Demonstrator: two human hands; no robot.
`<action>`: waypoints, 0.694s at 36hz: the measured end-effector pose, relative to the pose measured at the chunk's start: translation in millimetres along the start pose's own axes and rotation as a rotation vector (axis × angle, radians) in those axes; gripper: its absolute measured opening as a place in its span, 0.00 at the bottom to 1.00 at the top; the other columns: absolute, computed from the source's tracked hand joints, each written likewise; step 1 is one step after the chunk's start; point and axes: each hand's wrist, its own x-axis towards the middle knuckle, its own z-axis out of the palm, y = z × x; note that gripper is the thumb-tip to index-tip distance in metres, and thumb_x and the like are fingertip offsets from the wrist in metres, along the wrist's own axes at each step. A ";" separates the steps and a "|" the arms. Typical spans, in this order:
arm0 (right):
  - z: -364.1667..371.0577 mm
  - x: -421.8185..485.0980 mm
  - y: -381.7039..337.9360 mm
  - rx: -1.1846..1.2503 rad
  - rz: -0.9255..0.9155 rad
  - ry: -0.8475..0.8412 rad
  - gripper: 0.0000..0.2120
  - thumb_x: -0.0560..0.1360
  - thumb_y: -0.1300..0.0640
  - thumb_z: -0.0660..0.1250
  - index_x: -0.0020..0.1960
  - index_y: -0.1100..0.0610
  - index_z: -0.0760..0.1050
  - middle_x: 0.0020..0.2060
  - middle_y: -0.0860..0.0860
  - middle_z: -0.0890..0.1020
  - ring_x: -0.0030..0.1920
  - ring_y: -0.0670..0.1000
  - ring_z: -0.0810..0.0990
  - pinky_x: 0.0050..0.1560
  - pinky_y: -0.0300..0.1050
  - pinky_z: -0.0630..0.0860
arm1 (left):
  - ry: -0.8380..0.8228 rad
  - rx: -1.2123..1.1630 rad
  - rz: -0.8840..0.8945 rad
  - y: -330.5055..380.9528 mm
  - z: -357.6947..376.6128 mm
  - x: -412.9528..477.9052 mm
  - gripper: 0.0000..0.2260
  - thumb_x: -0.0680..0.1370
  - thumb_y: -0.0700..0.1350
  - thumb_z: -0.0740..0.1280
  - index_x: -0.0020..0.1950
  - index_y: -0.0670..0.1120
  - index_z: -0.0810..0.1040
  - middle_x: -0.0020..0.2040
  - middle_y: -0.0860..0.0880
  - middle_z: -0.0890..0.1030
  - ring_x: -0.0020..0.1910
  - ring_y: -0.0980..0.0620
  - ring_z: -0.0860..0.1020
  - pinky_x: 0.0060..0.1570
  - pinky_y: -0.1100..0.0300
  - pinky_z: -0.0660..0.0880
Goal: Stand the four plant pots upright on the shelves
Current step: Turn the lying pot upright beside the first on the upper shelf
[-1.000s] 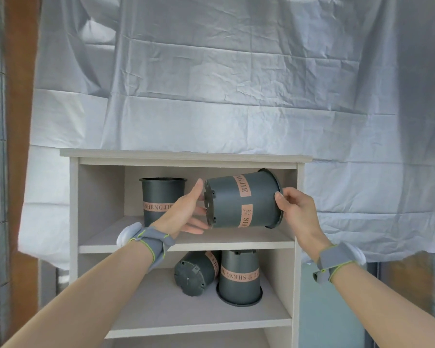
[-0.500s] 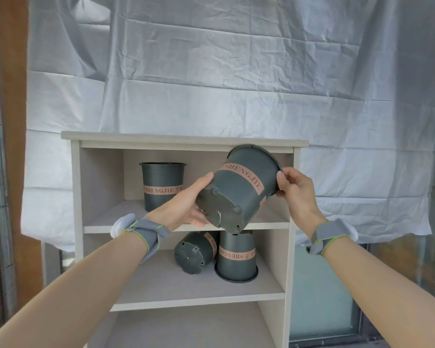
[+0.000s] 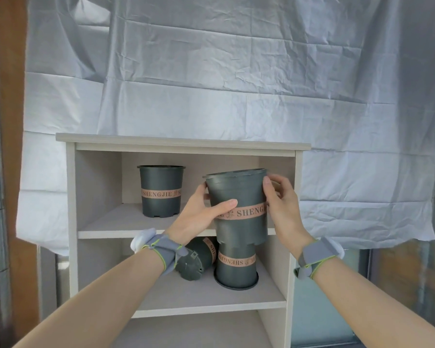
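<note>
I hold a dark grey plant pot [image 3: 239, 194] with a pink band nearly upright, rim up, in front of the top shelf [image 3: 116, 223]. My left hand [image 3: 201, 214] grips its left side and my right hand [image 3: 280, 199] its right side near the rim. A second pot [image 3: 160, 190] stands upright at the back left of the top shelf. On the middle shelf [image 3: 194, 297] a third pot [image 3: 195, 259] lies on its side, partly behind my left wrist, and a fourth pot [image 3: 236, 268] stands upside down beside it.
The pale wooden shelf unit [image 3: 70, 197] has a flat top board and a lower compartment below. A creased silver sheet [image 3: 236, 84] hangs behind it. A brown wall strip [image 3: 8, 96] runs down the left.
The held pot has turned from lying sideways, through a tilt with its base toward me, to nearly upright with the rim on top. Both hands shifted their grip around it.
</note>
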 end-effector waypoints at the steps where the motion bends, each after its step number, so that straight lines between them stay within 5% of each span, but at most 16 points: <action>1: -0.3 -2.8 -0.8 -0.010 -0.013 -0.021 0.14 0.78 0.47 0.69 0.63 0.48 0.76 0.56 0.50 0.82 0.56 0.48 0.80 0.58 0.47 0.77 | 0.016 0.001 0.018 -0.2 0.1 1.4 0.33 0.71 0.56 0.76 0.73 0.53 0.68 0.60 0.57 0.79 0.61 0.57 0.77 0.63 0.51 0.76; 4: -2.6 -7.5 0.3 -0.028 -0.052 -0.061 0.24 0.75 0.51 0.75 0.69 0.49 0.72 0.61 0.51 0.79 0.61 0.48 0.80 0.62 0.44 0.78 | 0.040 0.041 0.078 -1.2 -0.7 5.3 0.30 0.73 0.54 0.75 0.73 0.55 0.69 0.58 0.57 0.81 0.58 0.58 0.79 0.60 0.55 0.76; 8: -7.2 -9.6 10.5 -0.011 -0.062 -0.104 0.32 0.71 0.56 0.79 0.71 0.50 0.70 0.63 0.52 0.78 0.64 0.50 0.79 0.63 0.41 0.78 | 0.066 0.133 0.103 -16.0 -0.8 14.0 0.40 0.66 0.69 0.73 0.75 0.60 0.67 0.62 0.50 0.81 0.62 0.53 0.78 0.66 0.49 0.74; 11: -8.4 -11.5 15.3 -0.006 -0.068 -0.124 0.35 0.70 0.58 0.79 0.72 0.50 0.69 0.65 0.52 0.76 0.66 0.51 0.78 0.63 0.39 0.78 | 0.051 0.157 0.081 -22.1 -1.2 18.0 0.40 0.67 0.68 0.72 0.76 0.63 0.63 0.60 0.47 0.80 0.55 0.51 0.83 0.64 0.50 0.76; 16: -6.9 -8.4 23.1 -0.023 -0.074 -0.157 0.37 0.70 0.61 0.79 0.74 0.52 0.67 0.68 0.53 0.75 0.68 0.50 0.76 0.64 0.39 0.77 | 0.025 0.212 0.099 -24.8 2.3 21.0 0.36 0.75 0.54 0.73 0.79 0.57 0.61 0.55 0.53 0.81 0.56 0.62 0.78 0.50 0.80 0.69; 18: -5.2 -6.2 25.2 -0.047 -0.068 -0.151 0.37 0.70 0.61 0.79 0.75 0.54 0.66 0.67 0.53 0.75 0.67 0.50 0.77 0.60 0.34 0.77 | 0.024 0.242 0.086 -25.0 4.3 20.3 0.36 0.75 0.51 0.74 0.78 0.56 0.60 0.54 0.55 0.80 0.55 0.60 0.77 0.46 0.84 0.66; 22: -2.6 -2.0 35.0 -0.099 -0.034 -0.116 0.35 0.72 0.59 0.78 0.75 0.55 0.67 0.64 0.53 0.77 0.63 0.48 0.78 0.53 0.28 0.77 | 0.015 0.321 0.060 -28.6 8.6 19.8 0.34 0.76 0.50 0.74 0.78 0.54 0.62 0.57 0.55 0.79 0.58 0.56 0.75 0.54 0.70 0.66; 25: -1.4 2.0 46.9 -0.150 0.016 -0.086 0.35 0.71 0.54 0.78 0.74 0.54 0.68 0.63 0.54 0.79 0.64 0.51 0.78 0.63 0.43 0.78 | 0.013 0.378 0.013 -35.3 12.2 23.7 0.32 0.76 0.50 0.73 0.77 0.51 0.64 0.63 0.51 0.79 0.60 0.49 0.77 0.62 0.60 0.70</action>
